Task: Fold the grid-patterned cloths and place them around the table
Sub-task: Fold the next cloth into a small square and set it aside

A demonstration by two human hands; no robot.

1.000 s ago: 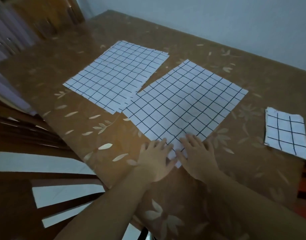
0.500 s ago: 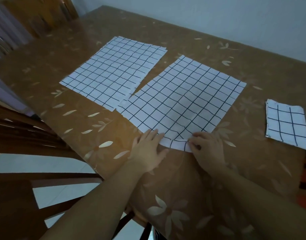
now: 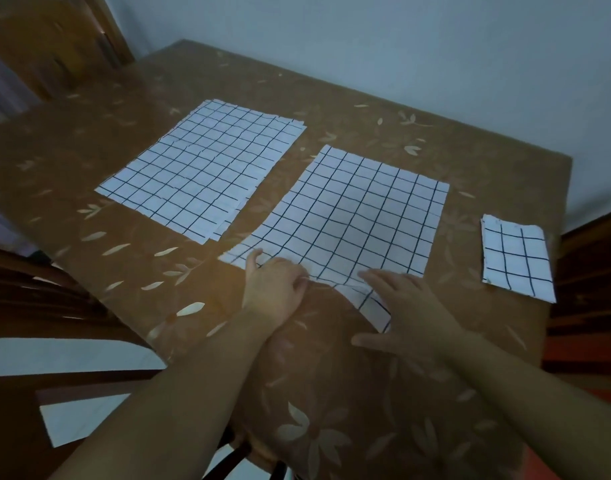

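One dark wooden slatted chair is noted at the left edge of the table, with pale floor tiles seen below it. The table is covered by a brown tablecloth printed with pale leaves and flowers, and a plain pale wall is seen behind it. A flat pile of white cloths with fine black grid lines is laid at the far left of the tablecloth, its layers slightly offset at the edges. A small folded white cloth with a black grid is laid near the right edge, well apart from the pile. Both forearms are stretched across the near part of the tablecloth, and the near edge of the work piece is partly hidden by the hands.

The work piece, a large white square cloth with a black grid, is spread between the pile and the folded cloth, just beside the pile. Its far part is laid flat; its near left part is rippled, and the grid lines are bent there. The near edge is gripped by the left hand, whose fingers are curled onto it with the thumb stretched forward. The near corner is pressed by the right hand, whose fingers are straight and spread, with nothing clasped.
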